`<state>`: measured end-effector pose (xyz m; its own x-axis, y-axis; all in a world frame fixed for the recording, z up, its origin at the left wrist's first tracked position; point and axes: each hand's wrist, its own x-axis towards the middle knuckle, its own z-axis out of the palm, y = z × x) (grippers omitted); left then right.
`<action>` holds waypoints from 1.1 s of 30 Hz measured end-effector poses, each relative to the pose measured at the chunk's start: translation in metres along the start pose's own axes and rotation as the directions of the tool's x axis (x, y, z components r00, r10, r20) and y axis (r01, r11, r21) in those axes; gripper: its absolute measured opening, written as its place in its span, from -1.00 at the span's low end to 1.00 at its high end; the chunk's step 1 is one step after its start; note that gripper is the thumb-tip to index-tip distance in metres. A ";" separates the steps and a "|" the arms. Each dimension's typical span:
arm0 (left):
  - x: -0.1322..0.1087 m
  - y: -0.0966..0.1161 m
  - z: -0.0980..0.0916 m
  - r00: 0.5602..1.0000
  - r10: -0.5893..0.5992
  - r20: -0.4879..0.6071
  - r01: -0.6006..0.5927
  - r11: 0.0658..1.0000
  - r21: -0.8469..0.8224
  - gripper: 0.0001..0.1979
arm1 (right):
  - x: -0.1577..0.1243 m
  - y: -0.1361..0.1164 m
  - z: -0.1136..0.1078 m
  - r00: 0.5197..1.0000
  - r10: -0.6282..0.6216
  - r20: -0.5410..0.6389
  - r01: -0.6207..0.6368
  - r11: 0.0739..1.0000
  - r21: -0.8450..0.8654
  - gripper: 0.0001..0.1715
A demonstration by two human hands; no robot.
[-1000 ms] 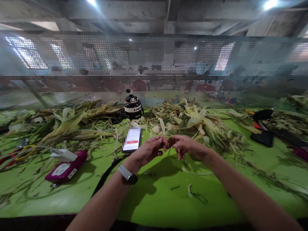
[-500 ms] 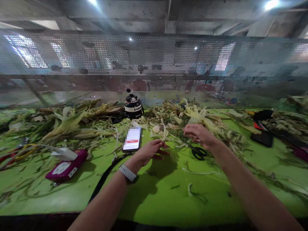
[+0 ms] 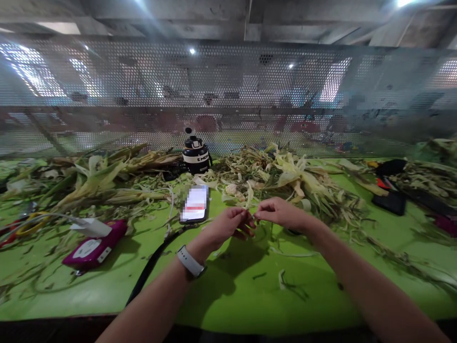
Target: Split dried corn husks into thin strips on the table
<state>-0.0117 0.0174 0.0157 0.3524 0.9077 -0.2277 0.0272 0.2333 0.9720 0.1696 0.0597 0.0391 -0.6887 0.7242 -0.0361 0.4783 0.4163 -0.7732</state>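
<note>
My left hand (image 3: 230, 225), with a pale watch strap on its wrist, is closed in a pinch. A thin pale strip of corn husk (image 3: 250, 193) stands up from its fingertips. My right hand (image 3: 280, 213) has its thumb and forefinger pinched together right against the left fingertips. Whatever lies between the right fingers is too small to make out. Under the right hand, the black scissors (image 3: 293, 232) are almost wholly hidden. Dry corn husks (image 3: 291, 171) and shredded strips lie heaped just beyond both hands.
A lit phone (image 3: 194, 205) lies left of my hands, with a black strap (image 3: 153, 259) below it. A purple box-like case (image 3: 94, 247) carries a white plug. Behind stand a black bottle (image 3: 196, 157) and a perforated metal screen (image 3: 228, 90). A dark phone-like object (image 3: 389, 204) lies right.
My right hand has moved left and down until its fingertips meet those of my left hand, covering the scissors. The left hand has shifted slightly right with the husk strip.
</note>
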 end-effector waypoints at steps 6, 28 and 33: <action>0.000 -0.004 -0.002 0.983 0.164 0.081 -0.174 0.975 0.135 -0.69 | 0.003 0.008 0.001 1.000 0.004 -0.017 -0.004 1.000 0.008 -0.67; -0.001 -0.002 -0.010 0.939 0.341 0.049 -0.252 0.584 0.772 -0.76 | -0.018 0.001 -0.045 0.991 -0.083 -0.103 0.075 0.994 -0.079 -0.66; -0.014 0.003 0.003 0.912 0.288 0.293 -0.407 0.531 0.743 -0.76 | -0.031 -0.006 -0.058 0.911 -0.293 -0.289 0.247 0.951 -0.186 -0.71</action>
<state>-0.0135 0.0037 0.0217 0.6034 0.7924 0.0893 0.5662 -0.5046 0.6518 0.2197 0.0666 0.0818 -0.6107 0.6967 0.3765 0.3862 0.6771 -0.6264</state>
